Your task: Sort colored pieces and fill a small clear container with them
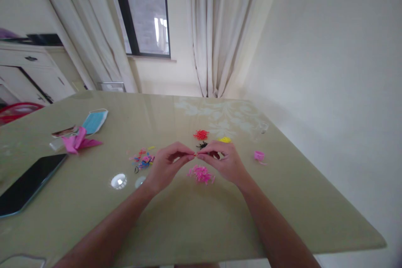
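My left hand [168,163] and my right hand [222,159] meet fingertip to fingertip over the table. Both pinch a tiny reddish rubber band [195,155], mostly hidden by the fingers. Below them lies a pile of pink rubber bands [201,174]. Behind the hands are a red pile [201,135], a black pile [202,145] and a yellow pile [225,139], the last two partly covered by my right hand. Left of my left hand sits a mixed-colour heap of bands [143,159].
On the left of the table [194,226] lie a black-screened tablet or phone [33,182], folded pink paper [80,141] and a blue face mask [95,122]. A clear round dish [118,181] stands near my left wrist. A small pink item [259,156] lies right.
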{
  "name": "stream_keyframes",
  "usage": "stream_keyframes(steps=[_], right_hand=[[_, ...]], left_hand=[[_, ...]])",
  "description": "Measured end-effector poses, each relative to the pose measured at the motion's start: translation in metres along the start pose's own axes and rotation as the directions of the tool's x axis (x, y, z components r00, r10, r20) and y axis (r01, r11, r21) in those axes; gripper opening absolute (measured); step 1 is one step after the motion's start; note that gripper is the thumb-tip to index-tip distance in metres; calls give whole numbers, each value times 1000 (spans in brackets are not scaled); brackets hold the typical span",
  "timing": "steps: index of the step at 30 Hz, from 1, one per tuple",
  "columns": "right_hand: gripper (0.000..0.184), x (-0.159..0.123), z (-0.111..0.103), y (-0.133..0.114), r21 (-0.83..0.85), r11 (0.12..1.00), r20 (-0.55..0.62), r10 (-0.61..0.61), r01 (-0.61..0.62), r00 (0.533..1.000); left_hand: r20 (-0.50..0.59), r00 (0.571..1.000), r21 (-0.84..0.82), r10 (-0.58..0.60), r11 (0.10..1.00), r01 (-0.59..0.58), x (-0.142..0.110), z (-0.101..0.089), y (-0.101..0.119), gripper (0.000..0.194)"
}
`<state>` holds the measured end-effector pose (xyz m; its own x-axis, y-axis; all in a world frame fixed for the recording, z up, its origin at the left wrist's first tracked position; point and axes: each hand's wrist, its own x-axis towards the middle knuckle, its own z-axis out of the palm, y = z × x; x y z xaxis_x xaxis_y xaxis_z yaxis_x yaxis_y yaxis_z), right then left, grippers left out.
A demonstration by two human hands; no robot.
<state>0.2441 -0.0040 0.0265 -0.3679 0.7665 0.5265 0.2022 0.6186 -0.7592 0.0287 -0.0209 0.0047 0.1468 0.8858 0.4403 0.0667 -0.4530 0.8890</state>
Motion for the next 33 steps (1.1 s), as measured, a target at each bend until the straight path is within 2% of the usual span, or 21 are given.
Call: stream_keyframes(steps=[5,12,18,21,23,24,25,26,28,30,31,33], right_hand=[[15,-2,1,-3,4,999,-14,-47,47,999],[6,-6,-2,-17,-47,977,-143,-211,206,967],[10,-12,-2,-25,-115,983,-169,-163,145,972],[12,-12,-2,-22,-109,987,-174,-140,122,975],[14,-10,-2,-17,-90,991,-188,-115,99,975],[15,-8,-3,-13,-80,993,-200,-97,82,975],[16,-7,-3,-8,-71,996,-217,-75,61,973],[16,-5,-4,-4,-66,997,-238,-50,35,970],[16,-2,-6,7,-72,997,-288,13,-35,958],[18,3,-9,19,-104,988,-320,78,-117,944],[20,7,-10,25,-137,979,-320,103,-153,942],[22,17,-12,38,-247,946,-287,134,-209,949]], left_hand=[[-13,996,60,90,994,-89,-3,1,10,3],[-22,999,-108,36,993,-38,-5,1,21,8],[27,1000,-105,-16,994,19,-8,2,25,12],[19,1000,-18,-20,1000,21,-5,0,22,18],[20,999,173,-43,984,39,-1,-5,18,18],[24,998,316,-61,948,50,1,-10,14,17],[37,996,483,-81,874,53,3,-15,11,17],[43,994,646,-97,762,46,5,-20,8,16],[6,985,883,-172,463,76,7,-32,2,19],[-80,957,974,-277,183,135,7,-42,-2,22],[-121,935,983,-333,88,159,7,-46,-3,23],[-169,893,982,-417,1,187,7,-52,-4,26]])
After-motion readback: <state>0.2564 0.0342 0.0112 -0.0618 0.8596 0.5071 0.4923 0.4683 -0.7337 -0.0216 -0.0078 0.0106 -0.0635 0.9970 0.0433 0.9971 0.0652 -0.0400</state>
